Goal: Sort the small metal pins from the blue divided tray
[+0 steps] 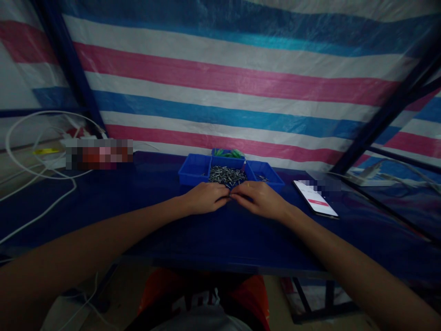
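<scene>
My left hand (206,198) and my right hand (258,197) meet fingertip to fingertip just in front of a blue bin (228,162) of small metal pieces (227,175). Both have their fingers pinched together; whatever lies between them is too small and dark to make out. To the left of the metal pieces is a blue bin (195,166) with little visible in it. A blue bin (272,177) on the right holds a few metal pieces (262,178). Behind them, another bin holds green items (228,153).
A phone (315,197) with a lit screen lies on the blue table (220,243), right of my hands. White cables (58,202) loop at the left, beside a blurred-out patch. A striped sheet (220,82) hangs behind, between blue metal posts (372,124).
</scene>
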`<move>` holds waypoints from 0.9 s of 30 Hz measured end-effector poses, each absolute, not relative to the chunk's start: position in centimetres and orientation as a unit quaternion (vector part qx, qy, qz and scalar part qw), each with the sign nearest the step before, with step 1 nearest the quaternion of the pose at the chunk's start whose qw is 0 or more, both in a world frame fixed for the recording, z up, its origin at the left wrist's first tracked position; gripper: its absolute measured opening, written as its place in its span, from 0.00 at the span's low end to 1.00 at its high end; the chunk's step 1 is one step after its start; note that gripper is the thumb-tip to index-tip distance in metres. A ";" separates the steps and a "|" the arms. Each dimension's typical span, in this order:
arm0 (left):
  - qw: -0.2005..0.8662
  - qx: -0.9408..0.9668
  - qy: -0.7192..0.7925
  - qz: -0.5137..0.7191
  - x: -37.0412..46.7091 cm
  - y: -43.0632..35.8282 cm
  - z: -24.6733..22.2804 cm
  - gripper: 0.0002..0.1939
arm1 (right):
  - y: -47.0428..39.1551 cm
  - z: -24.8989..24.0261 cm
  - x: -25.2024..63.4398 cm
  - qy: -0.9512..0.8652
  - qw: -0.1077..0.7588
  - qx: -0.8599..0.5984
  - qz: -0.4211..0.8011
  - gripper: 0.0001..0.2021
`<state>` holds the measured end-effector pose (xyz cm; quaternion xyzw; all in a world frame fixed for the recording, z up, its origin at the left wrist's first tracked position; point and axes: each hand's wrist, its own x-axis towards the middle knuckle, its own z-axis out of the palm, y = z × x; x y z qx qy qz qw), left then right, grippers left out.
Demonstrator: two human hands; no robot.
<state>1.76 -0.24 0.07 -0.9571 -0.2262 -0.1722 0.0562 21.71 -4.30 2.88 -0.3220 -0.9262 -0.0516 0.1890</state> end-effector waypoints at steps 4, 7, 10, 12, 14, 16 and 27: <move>0.053 -0.961 -0.221 -0.156 1.8 -0.3 0.0 0.10 | -4.3 2.8 21.6 -0.926 0.184 -0.324 -0.050 0.12; 0.056 -0.958 -0.238 -0.147 1.7 -0.2 0.1 0.11 | -4.1 2.9 21.7 -0.921 0.183 -0.342 -0.049 0.11; 0.063 -0.950 -0.268 -0.151 1.6 0.1 0.1 0.11 | -3.8 3.1 21.8 -0.912 0.171 -0.369 -0.049 0.11; 0.067 -0.944 -0.285 -0.154 1.5 0.2 0.2 0.11 | -3.6 3.1 22.0 -0.908 0.161 -0.384 -0.046 0.11; 0.076 -0.940 -0.297 -0.150 1.4 0.4 0.2 0.11 | -3.3 3.1 22.1 -0.906 0.148 -0.395 -0.041 0.11; 0.086 -0.937 -0.306 -0.145 1.4 0.5 0.2 0.12 | -3.1 2.9 22.3 -0.903 0.135 -0.406 -0.038 0.11; 0.103 -0.946 -0.236 -0.197 1.6 -0.5 0.6 0.13 | -2.9 2.2 22.1 -0.914 0.074 -0.398 0.032 0.08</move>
